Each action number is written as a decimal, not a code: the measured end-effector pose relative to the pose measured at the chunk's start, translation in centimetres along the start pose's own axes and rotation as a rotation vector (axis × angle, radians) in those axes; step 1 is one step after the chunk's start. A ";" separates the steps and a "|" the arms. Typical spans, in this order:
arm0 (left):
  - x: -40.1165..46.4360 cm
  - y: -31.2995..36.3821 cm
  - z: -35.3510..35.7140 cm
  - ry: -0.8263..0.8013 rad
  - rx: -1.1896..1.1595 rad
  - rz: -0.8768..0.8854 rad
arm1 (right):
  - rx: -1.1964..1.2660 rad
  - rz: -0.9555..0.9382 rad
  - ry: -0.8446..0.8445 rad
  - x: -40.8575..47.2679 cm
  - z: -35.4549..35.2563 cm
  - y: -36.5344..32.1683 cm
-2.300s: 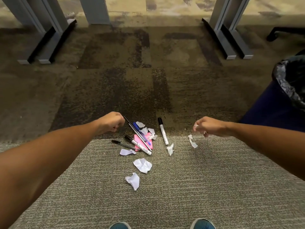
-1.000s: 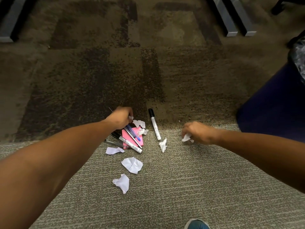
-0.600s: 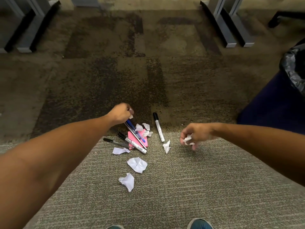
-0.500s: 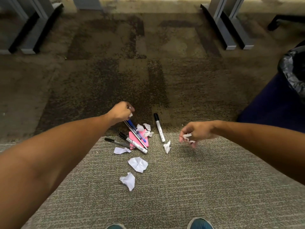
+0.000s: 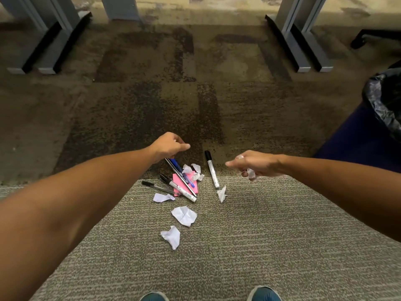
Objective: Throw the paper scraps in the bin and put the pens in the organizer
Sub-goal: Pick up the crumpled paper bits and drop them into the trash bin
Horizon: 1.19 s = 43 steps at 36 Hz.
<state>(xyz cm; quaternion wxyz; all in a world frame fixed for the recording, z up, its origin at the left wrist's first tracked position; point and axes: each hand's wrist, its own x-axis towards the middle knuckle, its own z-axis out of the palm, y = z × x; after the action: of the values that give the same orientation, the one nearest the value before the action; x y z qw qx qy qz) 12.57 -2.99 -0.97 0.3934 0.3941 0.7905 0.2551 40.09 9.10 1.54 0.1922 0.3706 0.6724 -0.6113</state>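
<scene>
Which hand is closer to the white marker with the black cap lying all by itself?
Right, though only just. The right hand holds paper scraps just right of the white marker; the left hand is to its left, over the pen pile.

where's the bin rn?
Head view, far right edge: the blue bin with its black liner stands on the carpet, just beyond the right hand, which holds paper scraps.

No words, numbers or brands can be read. The white marker [image 5: 212, 170] lying on the carpet [image 5: 271, 246] and the second marker [image 5: 181, 189] across the pink pad [image 5: 186, 184] carry small dark print, too blurred to make out.
</scene>
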 end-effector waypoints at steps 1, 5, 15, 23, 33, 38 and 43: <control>0.1 -0.1 0.1 0.009 0.080 0.013 | -0.039 -0.007 0.039 0.2 0.2 0.0; 0.3 -0.6 0.8 -0.029 0.224 0.009 | -0.224 -0.067 0.159 1.1 1.1 0.2; 0.5 -1.2 2.8 -0.118 0.328 0.048 | -0.488 -0.096 0.159 3.5 3.6 2.0; 1.1 -1.6 3.7 -0.150 0.359 0.063 | -0.897 -0.202 0.056 5.0 5.0 3.8; 1.2 -2.3 4.7 -0.196 0.508 0.119 | -1.016 -0.313 0.054 5.7 5.0 3.9; 1.1 -2.1 4.6 -0.188 0.513 0.097 | -0.990 -0.349 0.038 5.2 5.2 3.5; 0.6 -1.6 3.9 -0.145 0.439 0.083 | -0.849 -0.308 0.047 5.0 5.2 3.3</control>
<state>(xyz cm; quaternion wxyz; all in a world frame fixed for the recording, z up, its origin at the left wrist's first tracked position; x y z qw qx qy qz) 14.89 -3.03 -4.50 0.3431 0.5194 0.7800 0.0640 38.20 5.38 -5.19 0.2186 0.1682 0.9151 -0.2942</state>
